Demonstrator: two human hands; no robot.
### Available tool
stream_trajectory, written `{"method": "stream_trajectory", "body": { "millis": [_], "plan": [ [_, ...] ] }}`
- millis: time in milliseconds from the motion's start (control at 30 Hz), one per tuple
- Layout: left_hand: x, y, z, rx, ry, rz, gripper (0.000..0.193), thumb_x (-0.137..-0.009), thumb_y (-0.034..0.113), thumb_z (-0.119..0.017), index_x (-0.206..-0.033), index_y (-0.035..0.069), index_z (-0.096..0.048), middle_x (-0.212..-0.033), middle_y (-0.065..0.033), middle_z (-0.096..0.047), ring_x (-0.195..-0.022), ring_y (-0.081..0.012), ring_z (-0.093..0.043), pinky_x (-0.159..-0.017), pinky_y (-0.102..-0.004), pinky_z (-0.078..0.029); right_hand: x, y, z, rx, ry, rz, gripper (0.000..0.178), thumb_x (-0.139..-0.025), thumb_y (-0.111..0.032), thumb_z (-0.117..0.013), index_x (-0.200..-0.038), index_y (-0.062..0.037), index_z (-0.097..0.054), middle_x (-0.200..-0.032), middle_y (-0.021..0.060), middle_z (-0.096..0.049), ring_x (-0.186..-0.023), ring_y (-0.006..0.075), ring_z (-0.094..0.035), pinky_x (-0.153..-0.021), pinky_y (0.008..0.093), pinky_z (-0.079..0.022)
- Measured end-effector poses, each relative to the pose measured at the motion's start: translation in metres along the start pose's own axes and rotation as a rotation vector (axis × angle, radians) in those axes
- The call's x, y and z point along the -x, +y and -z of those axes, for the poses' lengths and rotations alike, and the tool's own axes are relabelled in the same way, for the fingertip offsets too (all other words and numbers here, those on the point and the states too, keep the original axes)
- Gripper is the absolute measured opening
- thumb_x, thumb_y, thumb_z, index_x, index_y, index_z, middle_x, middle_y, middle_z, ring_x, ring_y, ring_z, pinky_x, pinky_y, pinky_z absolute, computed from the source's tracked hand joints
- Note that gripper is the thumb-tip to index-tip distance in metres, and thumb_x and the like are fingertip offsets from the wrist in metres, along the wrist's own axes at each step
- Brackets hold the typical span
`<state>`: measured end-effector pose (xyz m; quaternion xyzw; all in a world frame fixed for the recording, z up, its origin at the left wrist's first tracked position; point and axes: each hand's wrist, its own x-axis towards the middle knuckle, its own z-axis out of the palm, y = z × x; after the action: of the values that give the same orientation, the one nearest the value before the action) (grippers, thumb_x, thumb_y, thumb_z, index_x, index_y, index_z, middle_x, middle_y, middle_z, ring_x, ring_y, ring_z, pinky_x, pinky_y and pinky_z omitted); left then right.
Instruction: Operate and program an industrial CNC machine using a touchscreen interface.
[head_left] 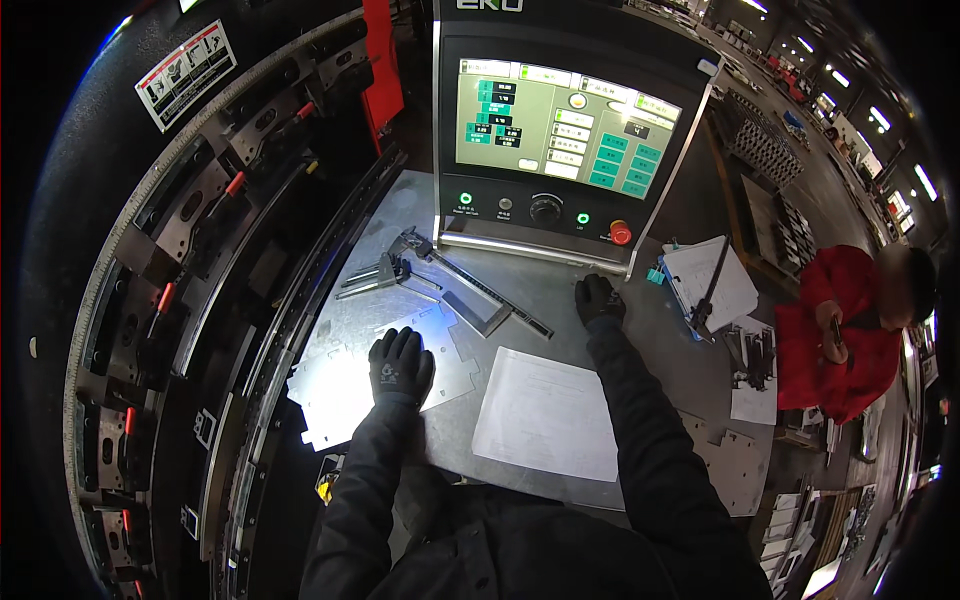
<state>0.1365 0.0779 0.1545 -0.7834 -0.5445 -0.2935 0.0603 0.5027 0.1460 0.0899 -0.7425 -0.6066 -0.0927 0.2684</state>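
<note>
My left hand (pixel 400 368), in a dark glove, lies flat with its fingers spread on a thin notched metal sheet (pixel 335 385) under a bright light. My right hand (pixel 598 300), gloved too, rests on the grey tabletop (pixel 450 440) below the right end of the control panel (pixel 525 222). Its fingers look slightly bent and apart, with nothing seen in them. Between the hands a long caliper (pixel 490 292) lies slantwise beside a flat rectangular metal piece (pixel 475 314). Several dark thin-legged tools (pixel 387 272) sit left of it. A white paper sheet (pixel 545 412) lies nearer me.
A large black machine with red-handled clamps (pixel 165 297) runs along the left. The panel carries a lit screen (pixel 560 130) and a red stop button (pixel 620 232). A clipboard (pixel 710 280) and dark metal parts (pixel 750 355) lie right. Beyond stands a person in red (pixel 850 340).
</note>
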Motion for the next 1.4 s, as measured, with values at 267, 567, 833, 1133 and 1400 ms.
{"method": "stream_trajectory", "body": {
  "millis": [267,567,833,1133,1400],
  "plan": [
    [-0.007,0.005,0.012,-0.029,0.086,-0.09,0.024,-0.07,0.017,-0.057,-0.092,0.005,-0.056,-0.098,-0.0109,-0.06,-0.088,-0.0311,-0.054,-0.078,-0.0403,-0.041,-0.001,-0.014,0.016,-0.01,-0.052,-0.02,0.022,-0.083,-0.032,-0.05,-0.084,-0.0112,-0.053,-0.079,0.0115,-0.058,-0.07,0.0357,-0.055,-0.059,0.0458,-0.042],
    [-0.008,0.005,0.006,0.013,0.156,-0.13,0.024,-0.07,0.016,-0.058,-0.092,0.006,-0.055,-0.098,-0.0109,-0.059,-0.089,-0.0312,-0.054,-0.078,-0.0402,-0.041,0.0,-0.003,0.005,-0.002,0.066,0.027,0.021,-0.082,-0.032,-0.05,-0.082,-0.0114,-0.053,-0.076,0.0107,-0.058,-0.07,0.0355,-0.056,-0.059,0.0455,-0.043],
    [-0.005,0.003,0.01,-0.013,0.032,-0.076,0.025,-0.071,0.017,-0.058,-0.094,0.007,-0.055,-0.099,-0.01,-0.059,-0.095,-0.0325,-0.053,-0.083,-0.0409,-0.039,-0.001,-0.021,0.019,-0.04,0.012,-0.024,0.021,-0.082,-0.032,-0.05,-0.082,-0.0109,-0.053,-0.077,0.0105,-0.059,-0.071,0.0347,-0.057,-0.059,0.0444,-0.044],
    [-0.001,-0.001,0.004,-0.019,-0.049,0.016,0.03,-0.074,0.022,-0.058,-0.101,0.008,-0.059,-0.11,-0.0085,-0.06,-0.109,-0.0347,-0.051,-0.093,-0.0439,-0.037,-0.001,-0.014,0.008,-0.046,-0.015,-0.037,0.019,-0.082,-0.03,-0.05,-0.083,-0.0115,-0.053,-0.081,0.0117,-0.06,-0.072,0.0348,-0.057,-0.059,0.0447,-0.045],
    [-0.003,-0.001,0.004,-0.048,0.091,-0.094,0.024,-0.071,0.016,-0.058,-0.093,0.007,-0.054,-0.099,-0.0091,-0.058,-0.096,-0.0322,-0.052,-0.085,-0.0405,-0.039,-0.001,-0.024,0.019,-0.069,-0.041,-0.054,0.021,-0.082,-0.031,-0.05,-0.083,-0.0105,-0.054,-0.081,0.012,-0.06,-0.071,0.0348,-0.057,-0.06,0.0444,-0.044]
  ]
}}
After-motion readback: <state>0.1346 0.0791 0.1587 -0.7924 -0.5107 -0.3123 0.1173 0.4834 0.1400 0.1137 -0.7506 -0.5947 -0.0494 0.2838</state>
